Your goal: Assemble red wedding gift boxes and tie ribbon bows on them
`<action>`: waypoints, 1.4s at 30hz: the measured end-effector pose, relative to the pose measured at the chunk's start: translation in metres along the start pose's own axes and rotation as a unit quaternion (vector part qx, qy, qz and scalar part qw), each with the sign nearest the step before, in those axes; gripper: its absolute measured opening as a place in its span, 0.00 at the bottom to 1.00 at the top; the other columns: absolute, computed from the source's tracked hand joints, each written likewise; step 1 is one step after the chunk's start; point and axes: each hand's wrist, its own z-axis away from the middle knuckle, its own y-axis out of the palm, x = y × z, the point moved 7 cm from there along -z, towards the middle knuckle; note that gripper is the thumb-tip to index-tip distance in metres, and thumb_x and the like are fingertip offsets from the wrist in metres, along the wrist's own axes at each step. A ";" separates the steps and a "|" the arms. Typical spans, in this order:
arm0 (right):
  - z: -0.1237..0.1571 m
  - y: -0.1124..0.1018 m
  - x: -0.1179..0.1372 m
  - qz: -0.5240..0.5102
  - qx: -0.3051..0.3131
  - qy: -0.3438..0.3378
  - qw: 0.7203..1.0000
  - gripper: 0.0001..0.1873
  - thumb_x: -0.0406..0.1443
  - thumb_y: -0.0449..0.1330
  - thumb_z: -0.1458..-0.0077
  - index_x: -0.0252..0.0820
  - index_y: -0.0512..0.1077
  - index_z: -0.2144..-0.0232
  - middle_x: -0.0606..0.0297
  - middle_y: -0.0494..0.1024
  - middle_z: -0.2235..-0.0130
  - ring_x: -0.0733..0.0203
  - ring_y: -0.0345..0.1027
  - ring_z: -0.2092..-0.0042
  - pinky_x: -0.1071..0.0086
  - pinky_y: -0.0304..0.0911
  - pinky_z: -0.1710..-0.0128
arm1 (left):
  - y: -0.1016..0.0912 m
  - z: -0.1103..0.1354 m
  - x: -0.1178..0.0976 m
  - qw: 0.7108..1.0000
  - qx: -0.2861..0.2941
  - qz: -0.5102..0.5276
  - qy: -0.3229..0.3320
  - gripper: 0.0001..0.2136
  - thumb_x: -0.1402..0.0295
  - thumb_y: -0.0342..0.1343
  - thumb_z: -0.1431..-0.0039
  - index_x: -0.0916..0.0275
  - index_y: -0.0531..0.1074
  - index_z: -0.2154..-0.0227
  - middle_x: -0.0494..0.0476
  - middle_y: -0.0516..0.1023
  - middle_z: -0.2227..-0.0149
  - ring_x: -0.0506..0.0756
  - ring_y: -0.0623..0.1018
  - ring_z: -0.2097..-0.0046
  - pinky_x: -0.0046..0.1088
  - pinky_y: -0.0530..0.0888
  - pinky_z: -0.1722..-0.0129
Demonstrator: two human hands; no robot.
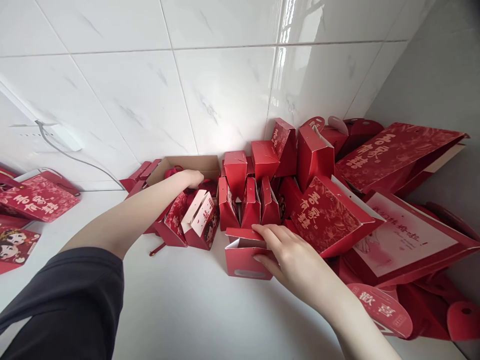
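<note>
My left hand (192, 178) reaches into an open cardboard box (198, 161) by the wall; its fingers dip behind the rim, so whether they hold anything is hidden. Red items (173, 171) lie inside that box. My right hand (282, 246) grips the right side of a small red paper gift box (243, 257), its thumb on the near face and fingers over the top. This gift box stands upright on the white tabletop (180, 300) with its top open. Just behind it are several narrow red boxes (250, 202). A pale-sided gift box (200, 220) stands in front of the cardboard box.
Many red gift bags and boxes crowd the right, including a large bag (390, 152) and a pink-and-white printed one (408, 235). More red bags (41, 197) lie at far left. A grey cable (80, 159) runs down the tiled wall (225, 95).
</note>
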 end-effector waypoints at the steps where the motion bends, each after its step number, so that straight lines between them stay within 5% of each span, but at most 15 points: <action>1: 0.000 0.001 0.000 0.000 0.003 0.001 1.000 0.26 0.32 0.60 0.42 0.32 0.63 0.42 0.49 0.75 0.50 0.46 0.72 0.51 0.50 0.74 0.55 | -0.004 0.002 -0.001 1.000 -0.005 -0.010 0.000 0.06 0.72 0.64 0.69 0.59 0.71 0.89 0.59 0.74 0.82 0.64 0.78 0.61 0.35 0.69 0.55; 8: 0.002 0.000 0.000 -0.002 -0.006 0.000 1.000 0.26 0.32 0.61 0.42 0.36 0.63 0.42 0.51 0.75 0.50 0.46 0.72 0.51 0.49 0.75 0.56 | -0.050 0.033 -0.007 0.996 -0.076 -0.047 0.005 0.13 0.54 0.61 0.53 0.58 0.79 0.77 0.53 0.75 0.79 0.56 0.76 0.69 0.30 0.69 0.63; 12: 0.003 -0.002 0.003 0.001 -0.006 -0.002 1.000 0.25 0.32 0.61 0.41 0.36 0.63 0.42 0.52 0.76 0.51 0.46 0.72 0.51 0.49 0.74 0.56 | -0.075 0.050 -0.009 0.986 -0.154 0.063 -0.002 0.18 0.50 0.59 0.49 0.63 0.79 0.73 0.55 0.77 0.78 0.54 0.75 0.75 0.30 0.72 0.69; 16: 0.004 -0.002 0.004 0.009 -0.008 -0.007 1.000 0.24 0.32 0.59 0.40 0.35 0.63 0.43 0.52 0.76 0.52 0.47 0.72 0.52 0.50 0.74 0.56 | -0.100 0.072 -0.017 0.901 -0.305 0.308 0.016 0.17 0.56 0.63 0.47 0.69 0.79 0.66 0.62 0.81 0.69 0.55 0.82 0.68 0.28 0.78 0.66; 20: 0.005 0.001 0.003 0.014 -0.012 -0.009 1.000 0.24 0.32 0.58 0.40 0.34 0.63 0.42 0.51 0.76 0.51 0.46 0.72 0.52 0.51 0.74 0.56 | -0.123 0.100 -0.040 0.802 -0.437 0.396 0.093 0.16 0.57 0.59 0.42 0.68 0.78 0.63 0.64 0.82 0.60 0.54 0.83 0.59 0.24 0.79 0.60; 24: 0.005 0.002 0.002 0.017 -0.017 -0.011 1.000 0.24 0.33 0.59 0.40 0.33 0.62 0.42 0.50 0.75 0.51 0.47 0.72 0.52 0.52 0.74 0.56 | -0.143 0.125 -0.070 0.758 -0.495 0.401 0.143 0.15 0.58 0.57 0.39 0.66 0.78 0.64 0.62 0.81 0.59 0.54 0.83 0.58 0.23 0.79 0.61; 26: 0.005 0.002 0.002 0.015 -0.022 -0.014 1.000 0.24 0.33 0.58 0.40 0.34 0.62 0.42 0.50 0.75 0.51 0.47 0.72 0.52 0.52 0.74 0.56 | -0.147 0.137 -0.087 0.759 -0.495 0.396 0.149 0.14 0.59 0.58 0.39 0.66 0.79 0.65 0.60 0.81 0.60 0.55 0.83 0.59 0.23 0.80 0.62; 30: 0.005 0.005 0.004 -0.010 -0.024 -0.025 0.999 0.23 0.32 0.56 0.38 0.38 0.62 0.41 0.52 0.75 0.51 0.48 0.72 0.52 0.52 0.74 0.55 | -0.131 0.166 -0.123 0.797 -0.441 0.387 0.141 0.12 0.60 0.61 0.42 0.66 0.80 0.66 0.59 0.81 0.65 0.57 0.83 0.62 0.26 0.80 0.67; 34: 0.004 0.008 0.005 -0.050 -0.038 -0.031 0.998 0.25 0.33 0.55 0.37 0.43 0.59 0.39 0.53 0.71 0.45 0.50 0.69 0.46 0.52 0.71 0.50 | -0.085 0.205 -0.155 0.851 -0.351 0.362 0.149 0.14 0.57 0.61 0.44 0.64 0.80 0.72 0.58 0.82 0.70 0.58 0.83 0.68 0.31 0.80 0.70; 37: 0.003 0.008 0.005 -0.047 -0.044 -0.028 0.998 0.26 0.34 0.55 0.38 0.44 0.58 0.38 0.52 0.69 0.42 0.48 0.66 0.42 0.49 0.68 0.46 | -0.051 0.236 -0.170 0.855 -0.322 0.374 0.161 0.13 0.59 0.60 0.43 0.60 0.79 0.78 0.56 0.78 0.80 0.58 0.83 0.67 0.34 0.81 0.65; 42: 0.006 -0.007 0.010 -0.027 -0.056 -0.033 0.998 0.24 0.39 0.56 0.37 0.43 0.62 0.40 0.53 0.67 0.40 0.47 0.61 0.40 0.48 0.61 0.42 | -0.003 0.260 -0.189 0.874 -0.209 0.413 0.146 0.11 0.59 0.58 0.42 0.56 0.80 0.74 0.54 0.78 0.81 0.53 0.78 0.78 0.31 0.76 0.75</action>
